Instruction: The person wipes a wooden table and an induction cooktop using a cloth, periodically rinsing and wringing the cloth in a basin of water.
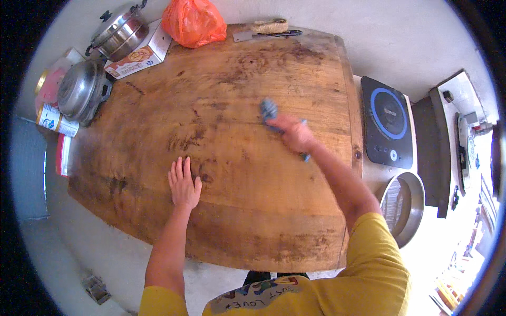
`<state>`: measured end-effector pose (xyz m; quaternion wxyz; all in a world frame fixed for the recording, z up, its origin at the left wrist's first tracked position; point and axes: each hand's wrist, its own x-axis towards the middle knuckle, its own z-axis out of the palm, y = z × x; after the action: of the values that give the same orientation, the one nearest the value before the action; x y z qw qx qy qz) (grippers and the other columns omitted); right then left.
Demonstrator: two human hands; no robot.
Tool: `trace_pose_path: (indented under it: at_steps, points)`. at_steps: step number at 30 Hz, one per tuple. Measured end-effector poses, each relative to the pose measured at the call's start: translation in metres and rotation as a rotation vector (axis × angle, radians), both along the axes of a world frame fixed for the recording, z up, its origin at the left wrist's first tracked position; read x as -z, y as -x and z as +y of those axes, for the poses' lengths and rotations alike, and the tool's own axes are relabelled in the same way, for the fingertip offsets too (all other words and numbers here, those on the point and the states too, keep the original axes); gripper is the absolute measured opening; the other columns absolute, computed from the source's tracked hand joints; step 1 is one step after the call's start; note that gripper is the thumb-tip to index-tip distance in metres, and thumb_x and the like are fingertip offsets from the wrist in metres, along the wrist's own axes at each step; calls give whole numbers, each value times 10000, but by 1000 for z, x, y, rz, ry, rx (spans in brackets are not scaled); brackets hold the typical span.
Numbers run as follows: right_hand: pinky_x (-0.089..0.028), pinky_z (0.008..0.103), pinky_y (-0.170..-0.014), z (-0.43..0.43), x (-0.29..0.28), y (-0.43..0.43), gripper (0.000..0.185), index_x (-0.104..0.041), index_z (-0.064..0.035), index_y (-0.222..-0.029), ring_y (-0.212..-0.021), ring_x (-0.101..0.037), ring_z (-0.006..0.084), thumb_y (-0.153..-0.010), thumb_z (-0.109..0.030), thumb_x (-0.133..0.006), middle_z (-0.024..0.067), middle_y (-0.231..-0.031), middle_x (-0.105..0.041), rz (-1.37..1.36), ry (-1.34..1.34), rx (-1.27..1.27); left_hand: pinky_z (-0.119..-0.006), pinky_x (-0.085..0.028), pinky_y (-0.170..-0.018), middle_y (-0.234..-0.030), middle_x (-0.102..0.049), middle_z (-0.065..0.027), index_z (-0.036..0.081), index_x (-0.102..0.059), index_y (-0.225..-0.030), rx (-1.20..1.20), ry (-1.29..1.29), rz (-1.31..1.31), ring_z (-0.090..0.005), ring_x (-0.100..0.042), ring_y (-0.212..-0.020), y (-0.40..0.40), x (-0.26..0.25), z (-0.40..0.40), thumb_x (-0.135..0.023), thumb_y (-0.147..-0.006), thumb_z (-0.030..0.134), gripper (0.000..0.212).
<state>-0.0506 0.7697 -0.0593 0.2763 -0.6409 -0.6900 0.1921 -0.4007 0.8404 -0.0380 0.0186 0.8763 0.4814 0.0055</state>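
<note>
Before me is a stained wooden table [237, 181] with dark marks across its top. My left hand [184, 183] rests palm down on the wood at the left, its fingers spread and holding nothing. A blue cloth [269, 109] is bunched in my right hand [294, 132] right of the table's middle. Bits of the cloth stick out on both sides of the fist. That hand is blurred, and the cloth appears to lie against the tabletop.
Along the far edge stand a steel pot [120, 33] on a cardboard box [138, 59], an orange plastic bag [193, 23] and a cleaver [269, 35]. A lidded metal pan [81, 91] and a can [57, 120] are at left. An induction cooktop [388, 118] and metal basin [419, 209] sit right.
</note>
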Motion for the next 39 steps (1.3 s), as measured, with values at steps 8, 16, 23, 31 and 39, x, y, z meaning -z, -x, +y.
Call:
trace_pose_path:
  at_steps: [8, 16, 23, 31, 39]
  points:
    - [-343, 379, -923, -96, 6, 191, 475, -508, -151, -1104, -1074, -434, 283, -637, -67, -532, 106, -1167, -458, 41, -147, -336, -498, -158, -977, -1336, -196, -139, 150, -252, -1277, -25, 23, 3, -353, -176, -1219, 19, 13, -32, -441, -804, 347, 546]
    - [-350, 381, -914, -186, -6, 302, 533, -466, -154, -1149, -1086, -422, 275, -633, -41, -535, 112, -1159, -455, 161, -87, -393, -540, -143, -952, -1322, -244, -125, 167, -276, -1268, -110, 112, -215, -354, -198, -1212, 110, 2, -151, -457, -814, 281, 502]
    - [-392, 330, -840, -188, -84, 241, 567, -394, -139, -1213, -1024, -465, 247, -684, 64, -422, 100, -1137, -481, 972, 218, -96, -523, -94, -980, -1375, -108, -54, 192, -223, -1296, -813, 316, -217, -252, -49, -1269, 97, -13, -151, -241, -880, 415, 473]
    - [-404, 256, -783, -125, -63, -45, 603, -388, -92, -1213, -935, -492, 164, -645, 110, -391, 97, -1085, -504, 359, -50, 529, -492, -168, -968, -1344, -189, -92, 197, -261, -1273, -907, 28, 105, -294, -153, -1234, 83, 2, -149, -327, -864, 398, 460]
    - [-304, 317, -944, -67, 16, -159, 588, -354, -89, -1226, -1127, -382, 300, -654, 35, -412, 177, -1199, -412, -85, -101, 513, -497, -207, -949, -1334, -215, -91, 183, -282, -1259, -880, -23, 133, -306, -157, -1235, 85, 10, -143, -367, -838, 421, 491]
